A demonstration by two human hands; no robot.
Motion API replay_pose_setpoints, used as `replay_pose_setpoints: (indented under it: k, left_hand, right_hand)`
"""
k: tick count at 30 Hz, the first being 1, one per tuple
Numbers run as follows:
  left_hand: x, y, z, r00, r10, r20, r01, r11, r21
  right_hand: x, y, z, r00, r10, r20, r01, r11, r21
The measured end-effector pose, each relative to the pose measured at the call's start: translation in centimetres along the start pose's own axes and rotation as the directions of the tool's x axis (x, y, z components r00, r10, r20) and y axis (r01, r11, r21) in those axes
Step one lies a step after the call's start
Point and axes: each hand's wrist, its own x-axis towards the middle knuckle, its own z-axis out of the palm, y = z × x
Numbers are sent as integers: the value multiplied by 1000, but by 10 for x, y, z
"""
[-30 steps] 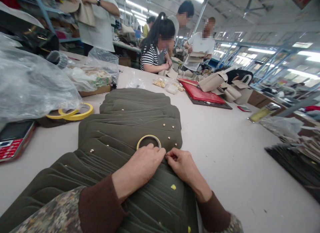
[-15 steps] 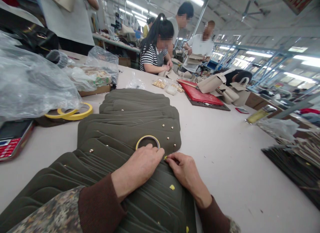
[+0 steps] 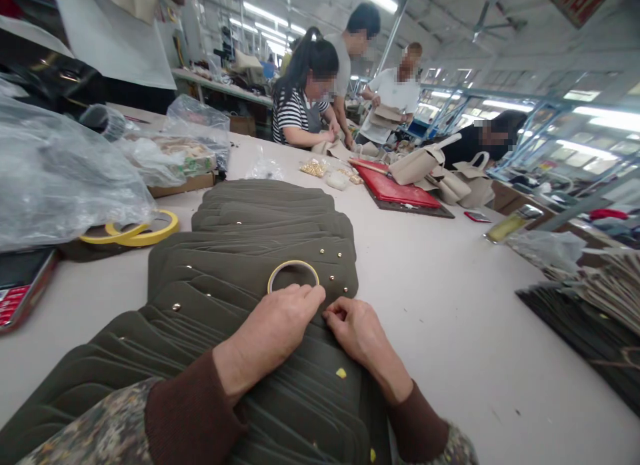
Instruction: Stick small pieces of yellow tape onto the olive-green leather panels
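A fanned stack of dark olive panels (image 3: 235, 215) spreads across the table under both hands. My left hand (image 3: 277, 335) rests over it, fingers closed round a narrow roll of yellow tape (image 3: 313, 270) that stands up behind the knuckles. Just to its right, my right hand (image 3: 357, 332) is pinched with thumb and forefinger down at a panel's surface; anything between the tips is hidden. A small yellow tape piece (image 3: 341, 373) sticks to a panel below that hand. Gold studs (image 3: 332, 278) dot the panels beyond the hands.
Yellow tape rolls (image 3: 155, 232), clear plastic bags (image 3: 65, 172) and a red-keyed phone (image 3: 20, 292) lie at left. A red pad (image 3: 395, 188), beige bags (image 3: 415, 165) and a glass bottle (image 3: 513, 224) stand farther off. Dark panels (image 3: 575, 338) are at right. Several people work beyond.
The yellow tape bit that showed at my right fingertips is now out of sight, and those fingers sit lower against the panel. My left hand still holds the roll. The view has shifted slightly.
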Motion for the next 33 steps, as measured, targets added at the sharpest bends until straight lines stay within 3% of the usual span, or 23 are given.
replay_pose_setpoints:
  k: [5, 7, 10, 13, 17, 25, 27, 29, 31, 33]
  left_hand:
    - [-3, -8, 0, 981, 72, -181, -95, 988, -125]
    - [-4, -9, 2, 969, 117, -216, -148, 981, -130]
    - [-5, -9, 4, 964, 147, -222, -174, 979, -108]
    - [-6, -8, 4, 977, 119, -179, -134, 988, -77]
    - [-7, -4, 1, 988, 92, -127, -105, 989, -100]
    - [-4, -2, -1, 996, 40, -74, -48, 993, -106]
    - [-4, -1, -2, 994, 41, -100, -51, 993, -102]
    - [-3, 0, -2, 990, 53, -134, -66, 994, -93]
    - [-4, 1, -1, 984, 61, -167, -74, 995, -70]
    - [-5, 3, 1, 978, 68, -199, -81, 995, -54]
  right_hand:
    - [-3, 5, -13, 975, -117, 192, 102, 991, 87]
    - [-3, 8, -19, 966, -173, 192, 148, 979, 137]
    - [-4, 7, -26, 970, -238, -57, 245, 927, 286]
    - [-8, -2, -30, 884, -372, -282, 454, 826, 334]
    - [-12, -15, -26, 773, -535, -340, 614, 765, 194]
    - [-12, -13, -12, 714, -529, -457, 573, 818, -53]
    - [-14, -15, -11, 731, -494, -471, 541, 840, -42]
    - [-16, -19, -11, 785, -406, -467, 488, 871, 64]
    - [-16, -23, -9, 879, -234, -416, 377, 875, 305]
    - [-13, -25, -7, 958, -40, -285, 207, 783, 586]
